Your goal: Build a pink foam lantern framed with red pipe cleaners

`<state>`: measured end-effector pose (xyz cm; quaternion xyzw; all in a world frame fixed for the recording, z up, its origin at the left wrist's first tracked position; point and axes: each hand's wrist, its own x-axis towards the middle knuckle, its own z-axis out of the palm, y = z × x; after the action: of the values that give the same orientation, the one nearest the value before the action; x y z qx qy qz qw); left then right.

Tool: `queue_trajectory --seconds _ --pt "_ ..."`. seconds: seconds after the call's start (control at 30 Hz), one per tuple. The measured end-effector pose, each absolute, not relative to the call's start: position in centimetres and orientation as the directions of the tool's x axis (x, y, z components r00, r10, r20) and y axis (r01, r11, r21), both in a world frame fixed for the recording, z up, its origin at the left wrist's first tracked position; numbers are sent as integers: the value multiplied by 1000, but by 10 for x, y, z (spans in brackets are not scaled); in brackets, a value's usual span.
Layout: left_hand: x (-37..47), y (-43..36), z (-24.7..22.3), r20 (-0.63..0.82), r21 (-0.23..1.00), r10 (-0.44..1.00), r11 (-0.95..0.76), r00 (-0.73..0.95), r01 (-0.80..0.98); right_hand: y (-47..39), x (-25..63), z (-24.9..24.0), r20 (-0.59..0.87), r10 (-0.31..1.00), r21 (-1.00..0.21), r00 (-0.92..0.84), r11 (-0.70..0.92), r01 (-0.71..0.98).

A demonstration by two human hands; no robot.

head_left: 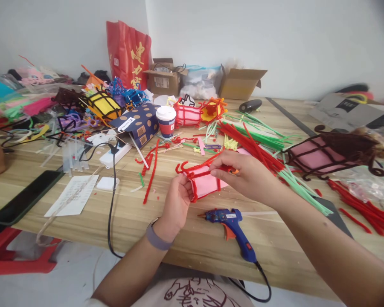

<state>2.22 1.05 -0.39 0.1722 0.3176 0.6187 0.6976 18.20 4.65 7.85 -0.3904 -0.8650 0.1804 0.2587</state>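
Nearest me on the counter (192, 243) lies the glue gun (239, 228), just on the near side of the work, nozzle to the left. Beyond it is the pink piece with red fuzzy ribs (206, 186), held between both hands; I can't tell whether its underside touches the counter. My left hand (177, 202) grasps its left end, fingers curled about the red rim. My right hand (235, 168) pinches at the upper red edge, though what lies under the fingertips is hidden.

I judge it very light, the ribs springy and bendable, not slippery, the pink panels thin and easily creased. I'd hold it by the ribs or end rim and keep pressure off the panels.

Farther off are loose red stems (252, 147), then a lidded cup (166, 122) beside a similar pink lantern (188, 116).
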Motion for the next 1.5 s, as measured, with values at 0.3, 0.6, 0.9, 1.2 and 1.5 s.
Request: queue_trajectory --seconds 0.3,0.6,0.9,1.2,1.5 --pt "23 10 -6 -197 661 978 182 66 -728 48 193 81 366 826 -573 -428 562 596" --pt "26 9 -12 -123 713 992 95 10 -695 52 202 76 253 859 -685 -445 483 545" --pt "27 7 -13 -90 723 995 86 30 -686 47 195 78 300 800 -554 -519 589 588" --pt "27 7 -14 -130 728 991 101 8 -678 45 188 77 289 787 -497 -544 610 618" --pt "28 8 -12 -99 714 994 103 47 -693 46 189 75 275 787 -513 -553 606 608"
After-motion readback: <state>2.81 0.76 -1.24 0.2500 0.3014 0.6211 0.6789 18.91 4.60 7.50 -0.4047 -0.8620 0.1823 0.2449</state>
